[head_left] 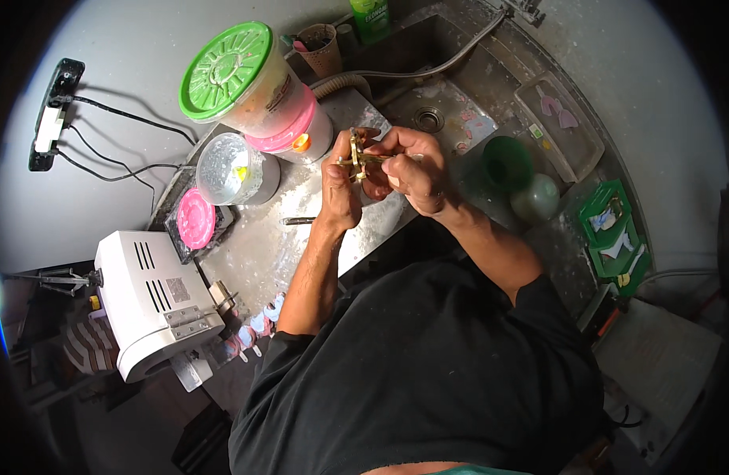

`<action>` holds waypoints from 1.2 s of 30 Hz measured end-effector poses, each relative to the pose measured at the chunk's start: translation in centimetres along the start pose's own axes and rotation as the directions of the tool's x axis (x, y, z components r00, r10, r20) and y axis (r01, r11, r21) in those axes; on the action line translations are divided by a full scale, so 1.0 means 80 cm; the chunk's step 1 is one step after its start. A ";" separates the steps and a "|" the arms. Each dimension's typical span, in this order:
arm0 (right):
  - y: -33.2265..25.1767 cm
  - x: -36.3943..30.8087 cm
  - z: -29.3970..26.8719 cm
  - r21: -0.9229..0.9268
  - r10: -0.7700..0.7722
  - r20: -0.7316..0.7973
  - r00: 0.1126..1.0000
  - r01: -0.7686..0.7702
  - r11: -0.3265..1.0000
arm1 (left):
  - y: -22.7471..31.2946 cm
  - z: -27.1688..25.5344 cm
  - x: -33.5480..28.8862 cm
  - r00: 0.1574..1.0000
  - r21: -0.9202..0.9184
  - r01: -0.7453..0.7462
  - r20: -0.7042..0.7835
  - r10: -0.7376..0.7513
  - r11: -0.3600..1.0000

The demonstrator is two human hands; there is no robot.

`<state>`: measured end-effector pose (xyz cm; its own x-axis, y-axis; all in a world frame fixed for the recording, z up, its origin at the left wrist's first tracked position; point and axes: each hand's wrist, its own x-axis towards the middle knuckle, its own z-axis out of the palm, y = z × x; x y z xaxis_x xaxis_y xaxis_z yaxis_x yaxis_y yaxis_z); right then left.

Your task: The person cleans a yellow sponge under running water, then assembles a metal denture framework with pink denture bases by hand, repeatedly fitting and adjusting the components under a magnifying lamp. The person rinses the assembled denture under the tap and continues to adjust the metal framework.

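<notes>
Both hands are raised in front of my chest, over the worktop, with a small brass articulator [356,158] between them. My left hand [340,194] is closed around its left side, thumb toward me. From the right, the curled fingers and thumb of my right hand [413,170] pinch a thin brass rod of the same piece. Fingers cover part of it, so its exact pose is hard to make out. A dark slim tool [299,221] lies on the powder-dusted worktop [261,245] to the left of my left forearm.
At the left stand an open whitish bucket [258,186], stacked tubs with a green lid [226,70], a pink lid [196,218] and a white machine [147,293]. Several pink-and-blue moulded pieces [260,323] lie nearby. Right are a sink [459,103], green bowl [507,164] and green trays [614,229].
</notes>
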<state>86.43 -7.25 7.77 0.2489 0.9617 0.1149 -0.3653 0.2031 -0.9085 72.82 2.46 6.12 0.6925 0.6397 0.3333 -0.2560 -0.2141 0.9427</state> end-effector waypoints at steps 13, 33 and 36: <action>0.007 -0.022 0.025 -0.320 -0.507 -0.087 0.858 0.458 0.830 | 0.013 -0.010 -0.003 0.993 0.156 -0.099 0.076 0.088 0.983; 0.011 -0.031 0.036 -0.367 -0.601 -0.111 0.791 0.530 0.765 | 0.034 0.019 -0.023 0.999 0.029 -0.004 -0.033 0.005 1.000; 0.024 -0.029 0.034 -0.313 -0.568 -0.150 0.809 0.506 0.803 | 0.023 0.013 -0.023 0.999 0.064 0.041 -0.032 -0.039 0.997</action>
<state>82.74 -8.60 6.89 0.5437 0.6349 0.5488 0.1135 0.5923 -0.7977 71.80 0.10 7.26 0.6799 0.6712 0.2954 -0.1836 -0.2341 0.9547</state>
